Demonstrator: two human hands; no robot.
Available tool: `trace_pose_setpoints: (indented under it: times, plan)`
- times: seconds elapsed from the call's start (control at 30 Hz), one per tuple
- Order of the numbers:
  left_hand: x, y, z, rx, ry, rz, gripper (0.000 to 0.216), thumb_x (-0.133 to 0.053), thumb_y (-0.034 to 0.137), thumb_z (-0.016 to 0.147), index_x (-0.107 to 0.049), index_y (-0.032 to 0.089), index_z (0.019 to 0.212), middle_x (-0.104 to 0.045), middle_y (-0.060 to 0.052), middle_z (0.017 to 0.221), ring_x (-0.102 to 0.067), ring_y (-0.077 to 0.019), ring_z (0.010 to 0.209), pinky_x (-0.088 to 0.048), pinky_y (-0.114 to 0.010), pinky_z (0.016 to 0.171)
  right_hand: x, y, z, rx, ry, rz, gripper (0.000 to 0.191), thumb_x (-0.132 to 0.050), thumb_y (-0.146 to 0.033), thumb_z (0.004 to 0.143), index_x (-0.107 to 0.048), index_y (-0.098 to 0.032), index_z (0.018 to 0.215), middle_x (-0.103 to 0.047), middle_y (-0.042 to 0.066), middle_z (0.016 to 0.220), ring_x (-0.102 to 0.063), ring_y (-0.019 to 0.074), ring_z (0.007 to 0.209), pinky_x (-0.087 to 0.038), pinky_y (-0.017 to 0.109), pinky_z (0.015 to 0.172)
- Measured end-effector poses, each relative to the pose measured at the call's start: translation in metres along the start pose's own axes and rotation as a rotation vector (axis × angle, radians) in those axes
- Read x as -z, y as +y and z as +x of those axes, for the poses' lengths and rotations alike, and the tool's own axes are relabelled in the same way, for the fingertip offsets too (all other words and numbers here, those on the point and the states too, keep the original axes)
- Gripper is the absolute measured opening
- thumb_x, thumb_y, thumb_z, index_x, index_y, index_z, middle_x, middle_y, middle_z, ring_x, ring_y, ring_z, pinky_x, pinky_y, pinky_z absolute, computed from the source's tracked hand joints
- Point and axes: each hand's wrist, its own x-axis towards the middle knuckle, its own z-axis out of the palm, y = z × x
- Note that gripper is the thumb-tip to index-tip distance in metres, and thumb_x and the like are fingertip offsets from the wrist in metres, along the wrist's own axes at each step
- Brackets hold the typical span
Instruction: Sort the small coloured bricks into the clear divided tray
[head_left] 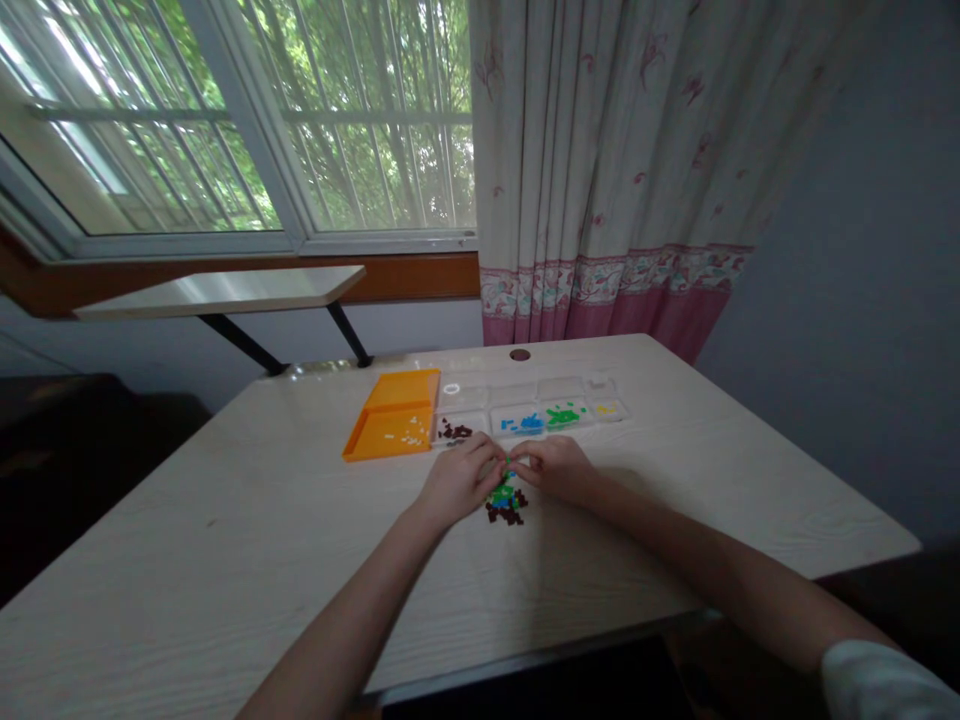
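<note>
My left hand [466,477] and my right hand [559,466] meet over the table, fingertips pinched close together. Between them shows a tiny green building brick [508,460], which both sets of fingertips seem to grip. Just below lies a cluster of small bricks: green bricks [502,492] and some blue in the upper part, dark brown bricks [507,515] at the near side. Whether the cluster is joined or loose, I cannot tell. The left fingers partly cover its upper left side.
Behind my hands, a clear compartment tray [514,395] holds brown bricks [454,430], blue bricks [523,424], green bricks [566,413] and yellow bricks [606,408]. An open orange case [375,432] with white bricks stands left of it. A raised shelf [232,290] is at the back left.
</note>
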Motion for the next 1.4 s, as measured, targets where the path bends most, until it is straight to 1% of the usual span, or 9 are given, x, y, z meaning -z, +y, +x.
trace_pose_setpoints:
  times: [0.3, 0.53, 0.6, 0.77, 0.9, 1.0, 1.23, 1.3, 1.4]
  plan:
    - [-0.002, 0.001, 0.0, -0.009, 0.046, -0.049, 0.016, -0.043, 0.026, 0.086, -0.057, 0.017, 0.086, -0.056, -0.004, 0.085, -0.055, -0.013, 0.078, -0.045, -0.024, 0.07, 0.0, 0.004, -0.002, 0.066, 0.051, 0.021, 0.015, -0.057, -0.033, 0.078, -0.066, -0.023, 0.083, -0.06, -0.004, 0.052, -0.053, 0.0086, 0.048, -0.034, 0.019, 0.055]
    - [0.005, -0.001, 0.0, 0.039, 0.057, -0.026, 0.019, -0.04, 0.027, 0.087, -0.056, 0.019, 0.094, -0.056, -0.004, 0.088, -0.055, -0.0137, 0.08, -0.043, -0.024, 0.07, 0.003, 0.01, 0.001, 0.075, 0.122, -0.053, 0.017, -0.056, -0.035, 0.079, -0.068, -0.022, 0.081, -0.06, -0.003, 0.051, -0.052, 0.0083, 0.047, -0.034, 0.019, 0.054]
    - [0.007, -0.003, 0.0, 0.053, 0.019, 0.015, 0.019, -0.04, 0.026, 0.087, -0.056, 0.019, 0.094, -0.056, -0.004, 0.089, -0.055, -0.0139, 0.08, -0.043, -0.024, 0.069, 0.009, 0.014, 0.002, 0.09, 0.171, -0.09, 0.019, -0.054, -0.034, 0.08, -0.068, -0.021, 0.08, -0.059, -0.003, 0.049, -0.052, 0.008, 0.046, -0.034, 0.019, 0.054]
    - [0.008, -0.007, -0.002, 0.034, -0.149, 0.021, 0.022, -0.04, 0.022, 0.085, -0.058, 0.021, 0.099, -0.055, -0.004, 0.097, -0.056, -0.0141, 0.085, -0.045, -0.025, 0.074, 0.03, 0.022, 0.004, 0.13, 0.267, -0.203, 0.023, -0.05, -0.034, 0.083, -0.068, -0.02, 0.08, -0.06, -0.002, 0.05, -0.052, 0.0086, 0.049, -0.033, 0.022, 0.058]
    - [0.006, -0.007, -0.003, 0.027, -0.19, 0.017, 0.028, -0.04, 0.017, 0.083, -0.058, 0.023, 0.104, -0.054, -0.005, 0.099, -0.056, -0.014, 0.086, -0.045, -0.024, 0.074, 0.04, 0.025, 0.003, 0.1, 0.235, -0.219, 0.028, -0.046, -0.036, 0.085, -0.069, -0.02, 0.082, -0.062, -0.001, 0.053, -0.051, 0.0086, 0.05, -0.033, 0.022, 0.06]
    - [0.007, -0.007, -0.003, 0.02, -0.215, 0.038, 0.029, -0.042, 0.015, 0.081, -0.059, 0.024, 0.103, -0.053, -0.004, 0.098, -0.056, -0.014, 0.084, -0.045, -0.024, 0.074, 0.042, 0.025, 0.003, 0.057, 0.194, -0.221, 0.03, -0.044, -0.037, 0.086, -0.069, -0.02, 0.084, -0.062, 0.0, 0.055, -0.052, 0.0093, 0.052, -0.034, 0.023, 0.061]
    - [0.006, -0.009, -0.003, 0.018, -0.236, 0.098, 0.026, -0.042, 0.016, 0.082, -0.059, 0.023, 0.1, -0.054, -0.004, 0.098, -0.056, -0.0144, 0.083, -0.045, -0.024, 0.072, 0.043, 0.024, 0.004, 0.037, 0.183, -0.247, 0.031, -0.043, -0.038, 0.086, -0.069, -0.02, 0.085, -0.062, 0.0, 0.055, -0.052, 0.01, 0.052, -0.034, 0.023, 0.061]
    - [0.006, -0.01, -0.003, 0.027, -0.235, 0.11, 0.026, -0.041, 0.017, 0.082, -0.059, 0.023, 0.1, -0.054, -0.004, 0.099, -0.056, -0.0147, 0.082, -0.045, -0.024, 0.07, 0.043, 0.025, 0.004, -0.003, 0.171, -0.265, 0.031, -0.044, -0.038, 0.086, -0.069, -0.02, 0.085, -0.062, 0.0, 0.055, -0.053, 0.0107, 0.054, -0.034, 0.023, 0.062]
    - [0.006, -0.01, -0.003, 0.04, -0.23, 0.129, 0.025, -0.041, 0.018, 0.083, -0.058, 0.022, 0.1, -0.054, -0.004, 0.098, -0.057, -0.0155, 0.084, -0.045, -0.024, 0.069, 0.044, 0.03, 0.005, -0.127, 0.134, -0.297, 0.027, -0.046, -0.037, 0.084, -0.067, -0.022, 0.089, -0.064, 0.0, 0.058, -0.056, 0.0123, 0.056, -0.034, 0.023, 0.06]
